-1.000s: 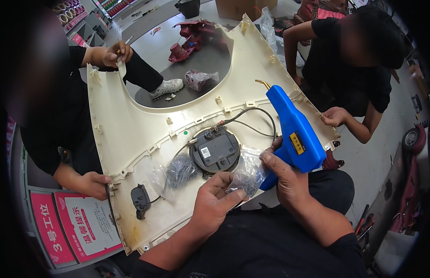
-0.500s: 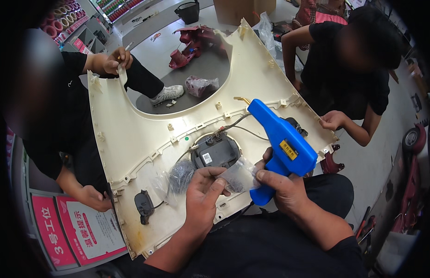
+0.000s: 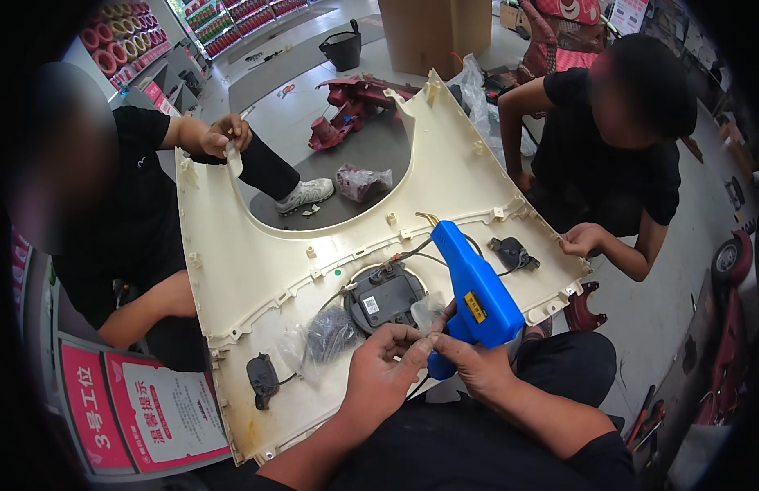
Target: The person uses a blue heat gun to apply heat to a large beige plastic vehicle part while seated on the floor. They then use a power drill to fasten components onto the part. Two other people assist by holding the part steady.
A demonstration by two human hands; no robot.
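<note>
In my right hand [image 3: 487, 368] is a blue gun-shaped hot stapler [image 3: 476, 286], its two bent brass prongs pointing up and away. That hand's thumb and finger also meet my left hand [image 3: 382, 370] at a small clear plastic bag [image 3: 428, 311]. My left fingers are closed in a pinch on the bag's near edge; its contents are mostly hidden. Under my hands lies a large cream plastic panel [image 3: 330, 245], inner side up. A black round-backed lamp unit [image 3: 384, 298] sits in its middle, wired to small black parts [image 3: 263, 380] at either side.
A larger clear bag of dark pieces [image 3: 333, 334] lies on the panel. On the left a person's hand [image 3: 227, 135] grips its edge; on the right another person's hand [image 3: 582, 239] does too. Dark red body parts [image 3: 355, 110] and a cardboard box [image 3: 432, 37] stand beyond.
My hands have come closer together, and the small bag is now mostly covered by my fingers. The stapler has moved slightly down and left. The left person's lower hand has left the panel edge.
</note>
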